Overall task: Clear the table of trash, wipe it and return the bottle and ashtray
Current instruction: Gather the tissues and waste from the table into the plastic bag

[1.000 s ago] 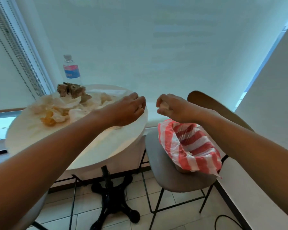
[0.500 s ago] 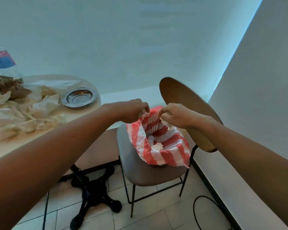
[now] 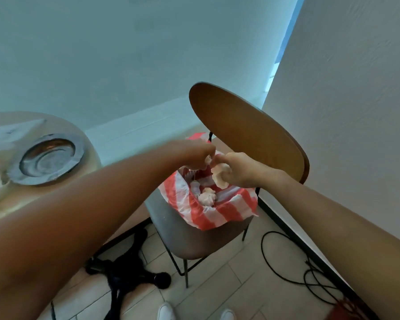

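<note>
A red-and-white striped plastic bag sits open on the grey seat of a chair. Both hands hover over its mouth. My right hand grips a crumpled white tissue above the bag. My left hand has curled fingers that pinch a small white scrap beside the right hand. Another balled tissue lies inside the bag. The round metal ashtray stands on the pale round table at the left, with white tissues beside it. The bottle is out of view.
The chair's brown wooden backrest rises behind the bag. A white wall is close on the right. The table's black foot and a black cable lie on the tiled floor. White shoe tips show at the bottom.
My view has swung right, from the littered table to the chair. Both hands moved from the table edge to over the bag, and a balled tissue now lies inside it.
</note>
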`<state>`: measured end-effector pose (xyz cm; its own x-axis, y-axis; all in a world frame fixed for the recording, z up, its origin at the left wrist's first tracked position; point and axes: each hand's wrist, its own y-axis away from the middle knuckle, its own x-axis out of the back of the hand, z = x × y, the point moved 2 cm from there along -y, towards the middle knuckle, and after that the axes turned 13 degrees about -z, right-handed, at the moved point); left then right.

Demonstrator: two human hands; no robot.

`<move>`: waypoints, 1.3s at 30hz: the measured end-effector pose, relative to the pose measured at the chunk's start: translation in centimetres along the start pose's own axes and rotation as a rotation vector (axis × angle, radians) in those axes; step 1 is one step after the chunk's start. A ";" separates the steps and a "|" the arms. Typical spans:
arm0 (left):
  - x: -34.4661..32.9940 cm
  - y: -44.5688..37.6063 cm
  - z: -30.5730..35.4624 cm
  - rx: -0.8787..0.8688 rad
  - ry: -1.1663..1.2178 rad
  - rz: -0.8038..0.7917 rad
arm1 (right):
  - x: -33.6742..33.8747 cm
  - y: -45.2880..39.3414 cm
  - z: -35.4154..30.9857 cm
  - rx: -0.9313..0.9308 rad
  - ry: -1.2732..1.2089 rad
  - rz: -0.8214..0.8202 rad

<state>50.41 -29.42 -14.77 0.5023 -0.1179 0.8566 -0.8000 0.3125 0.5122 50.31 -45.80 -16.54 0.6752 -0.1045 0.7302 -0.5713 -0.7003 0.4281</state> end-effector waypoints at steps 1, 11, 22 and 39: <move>-0.2 -0.6 -0.2 -0.012 -0.012 -0.005 | -0.3 -0.4 0.2 -0.014 -0.010 0.002; -0.5 -2.3 -2.1 -0.042 -0.021 -0.025 | -0.9 -1.3 1.0 -0.082 -0.015 0.028; 1.3 3.5 -2.1 -0.011 -0.044 0.105 | 1.9 -0.3 -0.9 0.010 0.104 0.064; -0.3 21.1 0.7 0.383 0.170 0.408 | 5.5 3.7 -11.6 0.356 0.462 0.072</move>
<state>33.12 -23.43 -4.15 0.1493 0.1030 0.9834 -0.9855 -0.0654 0.1565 46.51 -40.81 -4.79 0.3218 0.1025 0.9412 -0.3623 -0.9051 0.2225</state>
